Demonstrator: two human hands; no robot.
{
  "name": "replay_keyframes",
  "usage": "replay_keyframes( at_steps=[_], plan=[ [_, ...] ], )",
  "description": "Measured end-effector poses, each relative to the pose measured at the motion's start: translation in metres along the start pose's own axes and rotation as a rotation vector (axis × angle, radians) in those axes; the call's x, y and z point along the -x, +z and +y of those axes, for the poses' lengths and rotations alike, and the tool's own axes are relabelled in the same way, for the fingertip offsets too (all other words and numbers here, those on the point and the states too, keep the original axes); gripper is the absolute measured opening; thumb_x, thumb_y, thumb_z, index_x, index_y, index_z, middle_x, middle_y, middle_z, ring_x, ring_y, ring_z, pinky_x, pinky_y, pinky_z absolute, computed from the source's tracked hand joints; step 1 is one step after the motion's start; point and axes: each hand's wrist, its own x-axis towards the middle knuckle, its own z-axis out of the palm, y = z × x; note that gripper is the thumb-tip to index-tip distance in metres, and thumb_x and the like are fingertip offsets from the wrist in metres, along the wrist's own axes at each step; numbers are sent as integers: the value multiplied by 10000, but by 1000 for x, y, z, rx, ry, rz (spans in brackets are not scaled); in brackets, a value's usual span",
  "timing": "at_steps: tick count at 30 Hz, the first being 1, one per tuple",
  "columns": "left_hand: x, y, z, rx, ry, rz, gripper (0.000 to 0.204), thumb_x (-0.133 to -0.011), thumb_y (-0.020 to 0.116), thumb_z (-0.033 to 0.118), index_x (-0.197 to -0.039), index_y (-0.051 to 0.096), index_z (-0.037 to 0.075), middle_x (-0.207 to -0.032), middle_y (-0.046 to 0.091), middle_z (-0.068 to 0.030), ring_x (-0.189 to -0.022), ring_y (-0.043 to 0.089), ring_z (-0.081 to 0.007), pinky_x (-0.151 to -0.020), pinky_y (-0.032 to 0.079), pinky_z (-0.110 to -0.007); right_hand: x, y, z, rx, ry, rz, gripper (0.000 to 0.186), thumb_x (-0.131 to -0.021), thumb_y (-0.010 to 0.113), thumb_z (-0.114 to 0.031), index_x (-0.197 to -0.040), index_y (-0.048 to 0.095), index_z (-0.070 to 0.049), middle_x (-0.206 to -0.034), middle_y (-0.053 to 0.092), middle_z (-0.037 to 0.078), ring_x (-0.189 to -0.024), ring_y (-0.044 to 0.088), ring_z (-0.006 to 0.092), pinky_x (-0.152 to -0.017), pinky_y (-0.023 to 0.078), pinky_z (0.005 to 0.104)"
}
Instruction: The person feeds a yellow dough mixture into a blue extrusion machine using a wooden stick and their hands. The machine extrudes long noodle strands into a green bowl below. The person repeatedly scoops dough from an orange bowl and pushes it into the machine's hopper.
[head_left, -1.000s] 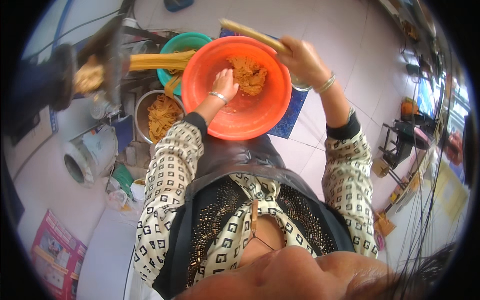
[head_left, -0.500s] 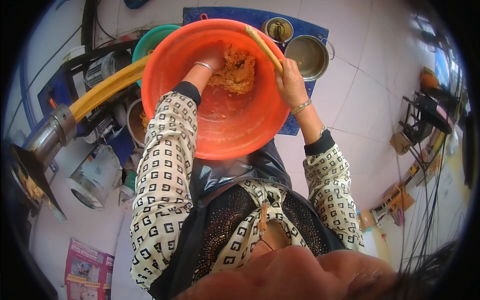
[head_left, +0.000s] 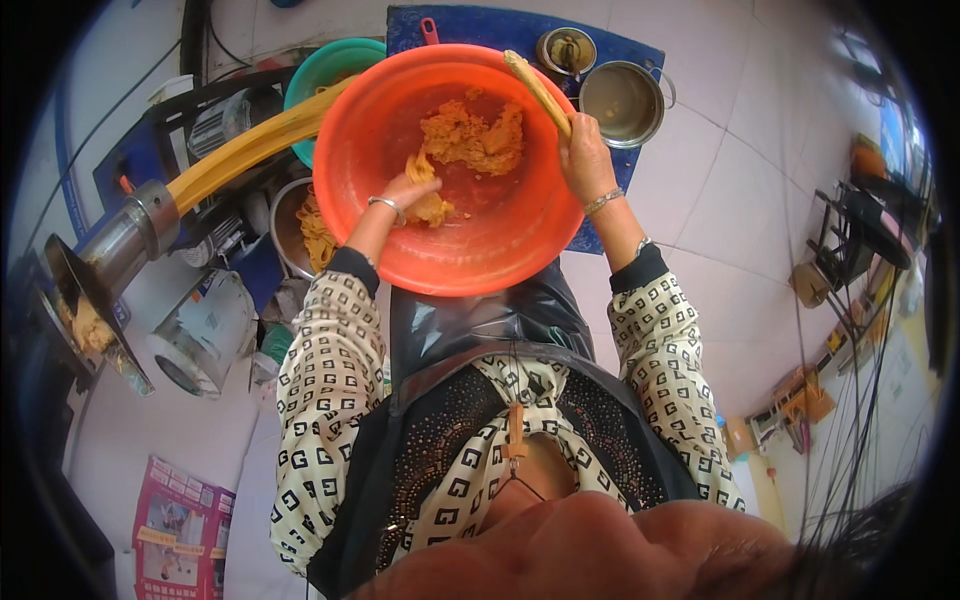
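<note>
A large orange-red basin sits in front of me, tilted slightly, with a crumbly orange-yellow mass of dough against its far inner wall. Inside it, my left hand is closed around a smaller clump of dough, which sticks out above and below the fingers. On the basin's right rim, my right hand grips a pale wooden stick. The stick lies along the rim and points away to the upper left. My right thumb and palm rest by the rim.
At left, a metal machine nozzle has a thick yellow dough strand reaching from it to a green basin. A steel pot and small tin stand on the blue table. A bowl holds yellow strips.
My left hand has drawn back toward me from the main dough, bringing a clump with it. The basin has shifted slightly right and away. My right hand keeps its hold on the stick.
</note>
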Motion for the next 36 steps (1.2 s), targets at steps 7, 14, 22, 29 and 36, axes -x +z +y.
replay_keyframes(
  at_steps=[7,14,22,29,36],
  plan=[
    [-8,57,108,-719,238,538,1026,-665,738,582,-1483,260,189,-1542,156,-216,-1377,176,-519,-1006,283,-692,4,-2,-3,21,-58,-17,292,-806,611,-7,-1057,465,-43,-991,525,187,-899,572,399,-734,520,453],
    [-7,100,149,-892,196,476,897,-699,727,521,-1437,366,162,-1431,351,-259,-1332,320,-444,-1037,359,-526,6,-15,-13,81,-87,-6,270,-806,603,9,-1032,466,-44,-984,520,185,-884,575,390,-733,517,448],
    [-50,80,89,6,442,300,511,-803,677,284,-1263,582,82,-1017,678,-210,-936,664,-304,-831,524,-397,4,-8,-6,84,-89,13,262,-823,592,4,-1048,467,-42,-972,541,179,-885,582,391,-724,517,447],
    [-15,48,65,1145,28,247,596,-876,629,380,-1382,459,115,-1286,538,-164,-1183,537,-354,-852,502,-565,3,-2,7,81,-88,18,284,-800,592,18,-1048,467,-43,-955,539,173,-868,581,386,-716,515,450],
    [48,38,123,229,3,281,662,-929,566,439,-1424,345,59,-1389,458,-245,-1142,575,-383,-776,542,-503,-1,0,8,-42,-157,71,304,-786,599,20,-1065,488,-31,-1069,533,205,-1002,555,404,-859,483,449]
  ],
)
